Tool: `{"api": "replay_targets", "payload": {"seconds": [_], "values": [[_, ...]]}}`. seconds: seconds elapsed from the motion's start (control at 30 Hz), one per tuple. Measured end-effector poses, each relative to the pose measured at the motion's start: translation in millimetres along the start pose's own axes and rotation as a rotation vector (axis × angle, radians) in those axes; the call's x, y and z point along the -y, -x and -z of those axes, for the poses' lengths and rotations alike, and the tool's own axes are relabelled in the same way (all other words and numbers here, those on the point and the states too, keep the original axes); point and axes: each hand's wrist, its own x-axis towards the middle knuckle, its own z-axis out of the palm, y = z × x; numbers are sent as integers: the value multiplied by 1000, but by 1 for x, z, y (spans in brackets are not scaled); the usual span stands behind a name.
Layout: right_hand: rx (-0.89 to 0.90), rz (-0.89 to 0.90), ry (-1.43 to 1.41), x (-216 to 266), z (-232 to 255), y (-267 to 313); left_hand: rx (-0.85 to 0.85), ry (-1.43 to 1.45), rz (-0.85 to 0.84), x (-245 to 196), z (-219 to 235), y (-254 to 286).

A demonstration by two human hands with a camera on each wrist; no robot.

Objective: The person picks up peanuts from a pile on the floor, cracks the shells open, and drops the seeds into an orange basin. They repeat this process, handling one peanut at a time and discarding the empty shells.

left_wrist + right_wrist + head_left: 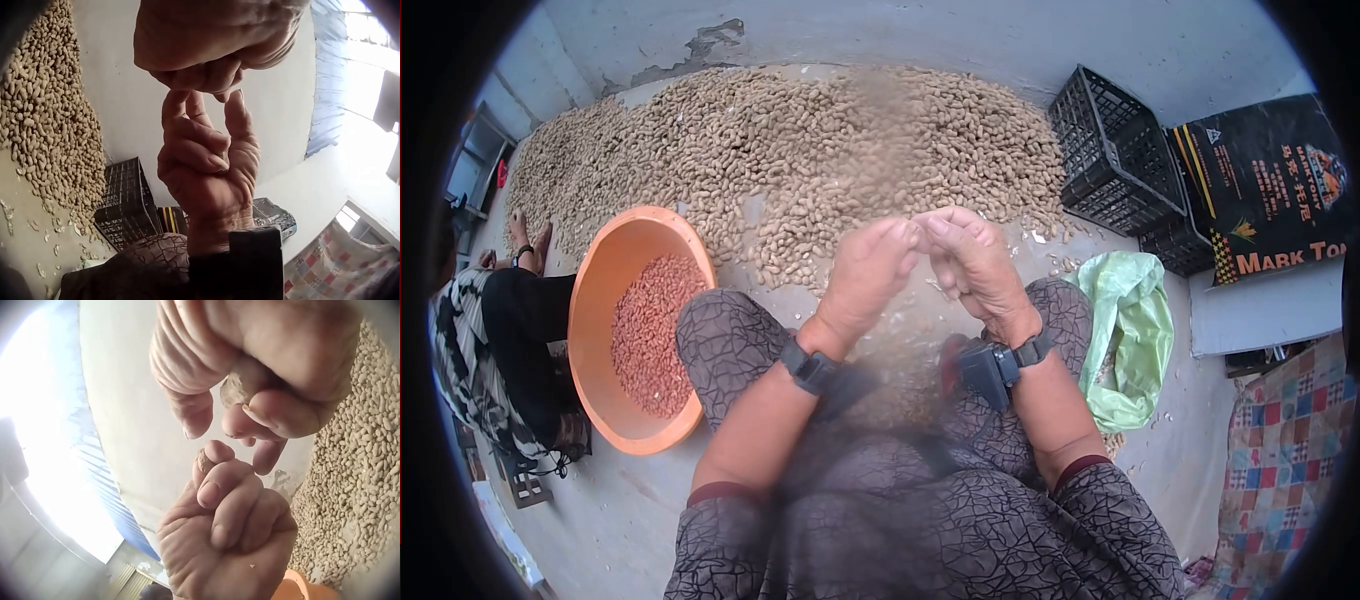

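Both hands meet above the lap. My left hand (868,272) pinches a small brown peanut piece (203,461) between thumb and forefinger, its other fingers curled. Facing it, my right hand (980,268) has a pale peanut shell (236,391) within its curled fingers. In the left wrist view, the right thumb and forefinger point up at the left hand (219,37), which hides what lies between them. Unshelled peanuts (800,150) are heaped on the floor ahead. Reddish kernels (650,340) lie in an orange basin (590,350) by the left knee.
A light green bag (1140,340) stands beside the right knee. Black crates (1135,160) and a black printed sack (1265,190) are against the wall at the right. Another person (510,330) sits at the far left. Patchwork cloth (1285,450) hangs at the lower right.
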Motion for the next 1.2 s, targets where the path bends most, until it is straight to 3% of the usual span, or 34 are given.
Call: {"api": "replay_targets", "payload": {"seconds": [0.2,0.33,0.63,0.8,1.0,1.2], "values": [[41,-19,-17,3,5,2,18,-201,-138,3,2,-1],[64,-86,-8,6,7,4,-22,-246,-79,2,1,0],[57,-117,35,4,11,3,12,-375,-125,1,-1,-1],[43,-134,65,2,14,2,9,-614,-360,13,1,-5],[-30,-156,102,-2,8,3,-78,-843,-484,28,-3,-4],[-74,-183,91,-2,3,2,-163,-871,-557,33,-8,-3]]}}
